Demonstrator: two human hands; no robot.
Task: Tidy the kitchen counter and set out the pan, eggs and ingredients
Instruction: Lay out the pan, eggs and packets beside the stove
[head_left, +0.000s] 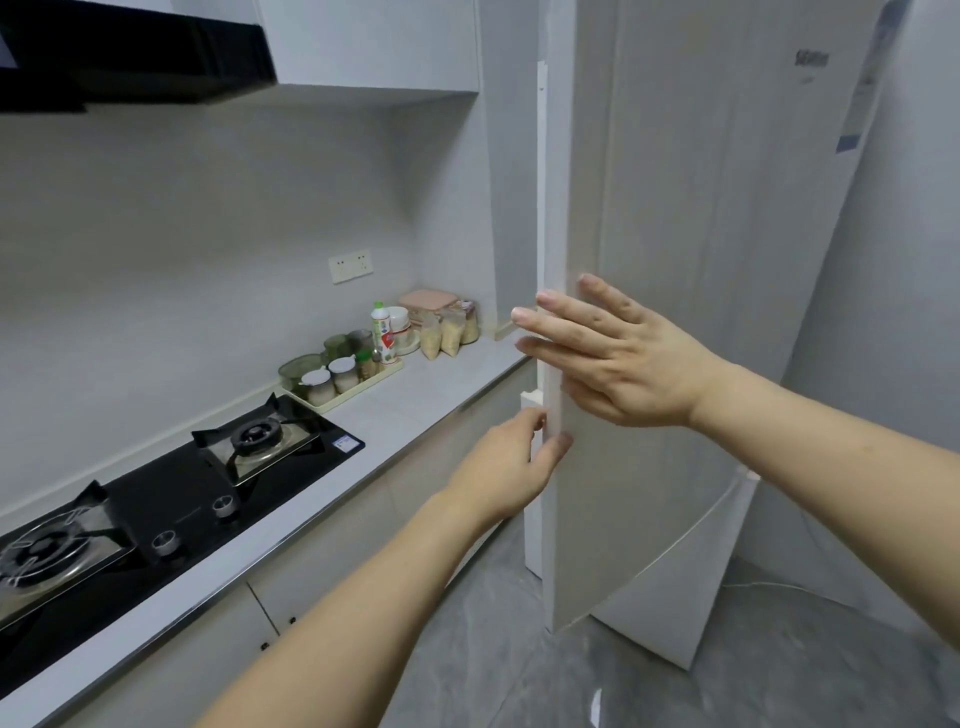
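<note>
My left hand (511, 462) has its fingers curled round the free edge of the fridge door (675, 312): thumb on the outer face, the other fingertips tucked behind the edge, out of sight. Just above it, my right hand (613, 358) lies flat against the door's front, fingers straight and slightly spread, their tips reaching past that same edge. Nothing is pinched there; it only presses.

The edge runs straight up and down between my two hands, a long vertical line, and the door stands a little off the white cabinet frame, so it is ajar. The hinge side lies away to my right, beyond my right wrist. I judge the coming pull should swing the edge toward me and rightward, and my left hand, already hooked on, is the nearer one for it.

Whatever is inside the fridge is hidden, so I cannot tell where the eggs are. Left of my fingertips and farther back, the counter (441, 395) carries a tray of jars (332, 382) and a bottle (383, 332); nearer and lower left is the gas hob (171, 499). No pan shows.
</note>
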